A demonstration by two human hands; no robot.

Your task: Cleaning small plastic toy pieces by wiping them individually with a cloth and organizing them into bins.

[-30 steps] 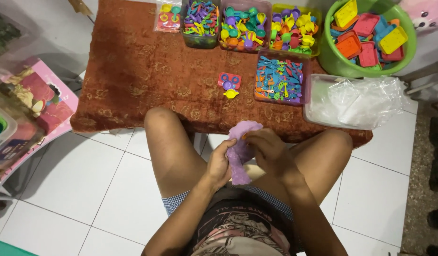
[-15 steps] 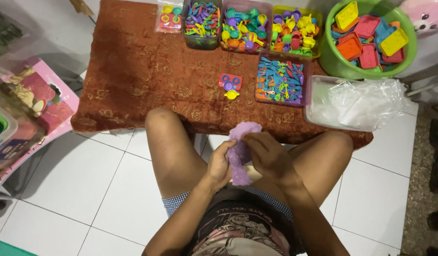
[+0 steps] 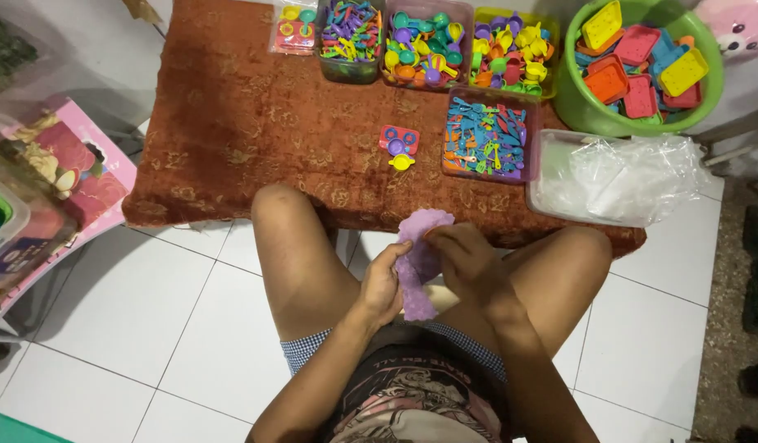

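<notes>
The person sits on the tiled floor [image 3: 190, 328] with knees against a low bench [image 3: 231, 123] covered in rust-brown cloth. Both hands meet in the lap on a purple sheet [image 3: 416, 254], thin, with a wavy edge, which hangs between the knees, just short of the bench edge. The left hand [image 3: 380, 285] clamps its lower left side, thumb on top. The right hand [image 3: 465, 258] pinches the upper right edge; something small and orange may sit under those fingertips, too small to be sure.

On the bench, well apart from the hands, lie a red toy piece [image 3: 398, 139] and a yellow one [image 3: 401, 162]. Beyond them are tubs of small coloured toys [image 3: 487, 135], a green basin [image 3: 572, 98] of coloured trays and a clear bin of plastic bags [image 3: 617, 176].

To handle the sheet well, it seems best to keep the left grip firm and low so the sheet stays taut, and to work the right fingertips along the edge in short pinches. A soft sheet like this would likely stretch or tear if pulled hard.
</notes>
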